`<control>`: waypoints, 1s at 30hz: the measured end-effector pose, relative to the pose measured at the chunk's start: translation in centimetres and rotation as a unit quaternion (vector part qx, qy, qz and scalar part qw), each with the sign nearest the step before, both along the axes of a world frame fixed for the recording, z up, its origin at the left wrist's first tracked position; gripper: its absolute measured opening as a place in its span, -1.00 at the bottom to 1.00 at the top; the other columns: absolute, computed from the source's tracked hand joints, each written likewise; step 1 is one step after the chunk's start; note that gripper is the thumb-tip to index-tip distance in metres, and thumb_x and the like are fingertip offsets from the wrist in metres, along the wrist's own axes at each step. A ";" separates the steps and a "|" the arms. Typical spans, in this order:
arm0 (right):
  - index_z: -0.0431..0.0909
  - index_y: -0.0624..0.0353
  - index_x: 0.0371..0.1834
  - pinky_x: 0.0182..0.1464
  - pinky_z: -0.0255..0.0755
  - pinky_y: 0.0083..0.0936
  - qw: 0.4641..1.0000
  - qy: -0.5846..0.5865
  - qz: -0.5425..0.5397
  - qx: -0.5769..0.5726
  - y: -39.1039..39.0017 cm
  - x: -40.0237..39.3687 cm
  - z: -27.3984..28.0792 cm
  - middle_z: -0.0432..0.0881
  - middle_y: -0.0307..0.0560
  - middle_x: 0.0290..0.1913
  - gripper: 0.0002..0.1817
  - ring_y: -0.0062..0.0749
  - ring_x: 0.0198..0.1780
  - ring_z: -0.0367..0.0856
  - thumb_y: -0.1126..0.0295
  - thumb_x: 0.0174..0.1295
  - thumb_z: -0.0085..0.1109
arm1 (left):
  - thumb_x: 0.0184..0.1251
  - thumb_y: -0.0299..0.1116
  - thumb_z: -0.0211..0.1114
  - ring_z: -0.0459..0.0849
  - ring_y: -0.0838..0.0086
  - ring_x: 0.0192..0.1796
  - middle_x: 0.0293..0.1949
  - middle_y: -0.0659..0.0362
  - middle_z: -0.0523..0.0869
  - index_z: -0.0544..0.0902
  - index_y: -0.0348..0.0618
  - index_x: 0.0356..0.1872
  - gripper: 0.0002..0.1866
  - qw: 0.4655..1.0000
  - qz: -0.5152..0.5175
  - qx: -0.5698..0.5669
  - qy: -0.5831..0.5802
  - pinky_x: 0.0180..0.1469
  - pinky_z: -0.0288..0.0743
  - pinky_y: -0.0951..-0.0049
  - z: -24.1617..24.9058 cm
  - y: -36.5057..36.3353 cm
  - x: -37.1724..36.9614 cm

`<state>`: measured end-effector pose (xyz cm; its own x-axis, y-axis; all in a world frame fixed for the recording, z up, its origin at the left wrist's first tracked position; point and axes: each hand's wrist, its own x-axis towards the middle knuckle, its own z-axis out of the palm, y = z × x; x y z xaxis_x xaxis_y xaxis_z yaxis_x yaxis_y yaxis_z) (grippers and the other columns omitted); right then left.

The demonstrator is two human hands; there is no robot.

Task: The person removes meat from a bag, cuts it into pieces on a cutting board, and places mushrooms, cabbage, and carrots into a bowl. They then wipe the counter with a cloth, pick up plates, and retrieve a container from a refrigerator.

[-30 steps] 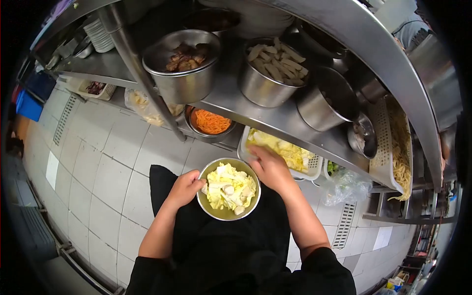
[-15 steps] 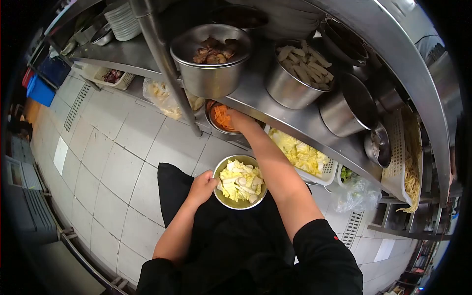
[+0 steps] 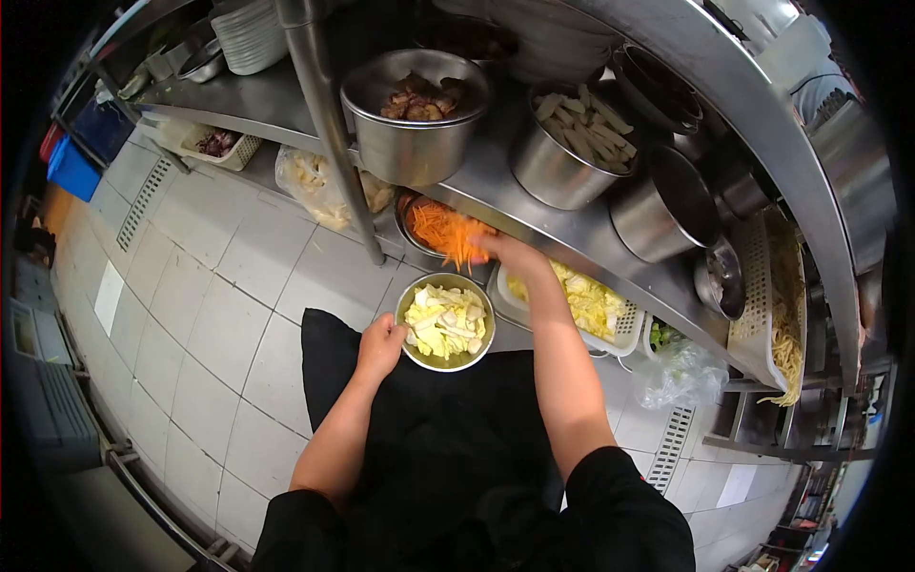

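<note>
My left hand (image 3: 384,344) grips the rim of a metal bowl (image 3: 448,365) that holds chopped cabbage (image 3: 445,322). My right hand (image 3: 498,250) is closed around a bunch of shredded carrot (image 3: 464,240), some strands hanging from the fingers; hand and strands are smeared by motion. It hovers between the cabbage bowl and a metal pot (image 3: 408,250) of shredded carrot under the shelf's edge. Right of that hand, a white basket (image 3: 626,336) full of cut cabbage stands low, partly covered by my forearm.
On the steel shelf (image 3: 481,186) stand a pot (image 3: 410,153) of browned pieces, a pot (image 3: 562,181) of pale strips and a tilted pot (image 3: 658,229). A shelf post (image 3: 329,124) rises at left. Plastic bags (image 3: 310,186) sit below, and a noodle basket (image 3: 758,315) is at right.
My right hand has come out of the carrot pot with shredded carrot and moved right and toward me. My left hand has shifted the cabbage bowl forward, closer to the pot.
</note>
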<state>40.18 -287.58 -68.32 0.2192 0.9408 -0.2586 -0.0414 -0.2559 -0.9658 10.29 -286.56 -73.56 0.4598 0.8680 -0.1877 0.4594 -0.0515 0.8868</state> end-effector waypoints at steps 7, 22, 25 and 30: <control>0.54 0.06 0.17 0.16 0.44 -0.24 0.900 -0.371 0.193 -0.124 -6.4 -9.2 2.5 0.59 0.13 0.11 -0.56 0.00 0.12 0.56 0.29 0.19 0.22 | 0.23 -0.30 0.20 0.57 0.22 -0.46 -0.54 -0.03 0.57 0.47 -0.31 -0.47 -0.75 1.000 -0.004 -0.009 -0.025 -0.35 0.41 0.22 0.0 -0.2 -0.2; 0.54 0.14 -0.03 0.09 0.50 -0.22 0.818 -0.440 0.321 -0.186 -12.2 -20.5 22.2 0.62 0.07 -0.02 -0.72 0.01 0.05 0.60 0.29 0.25 0.06 | 0.23 -0.32 0.20 0.69 0.16 -0.32 -0.43 -0.10 0.66 0.61 -0.28 -0.32 -0.80 0.995 -0.014 -0.044 0.085 -0.26 0.48 0.18 13.2 -7.2 -9.2; 0.55 0.14 -0.05 0.09 0.50 -0.21 0.834 -0.444 0.273 -0.182 -10.7 -19.7 28.6 0.63 0.06 -0.02 -0.69 0.02 0.06 0.59 0.17 0.30 0.06 | 0.19 -0.36 0.18 0.64 0.11 -0.38 -0.46 -0.12 0.63 0.57 -0.31 -0.38 -0.82 0.998 0.034 -0.034 0.049 -0.30 0.47 0.19 19.1 -6.2 -10.8; 0.36 0.13 0.28 0.05 0.49 -0.10 0.855 -0.461 0.167 -0.172 -8.3 -18.2 37.5 0.64 0.26 -0.07 -0.40 0.07 -0.01 0.62 0.02 0.27 0.12 | 0.16 -0.36 0.22 0.55 0.35 -0.48 -0.54 -0.01 0.59 0.54 -0.33 -0.41 -0.81 0.993 0.087 -0.076 0.015 -0.37 0.43 0.31 33.5 -2.1 -12.8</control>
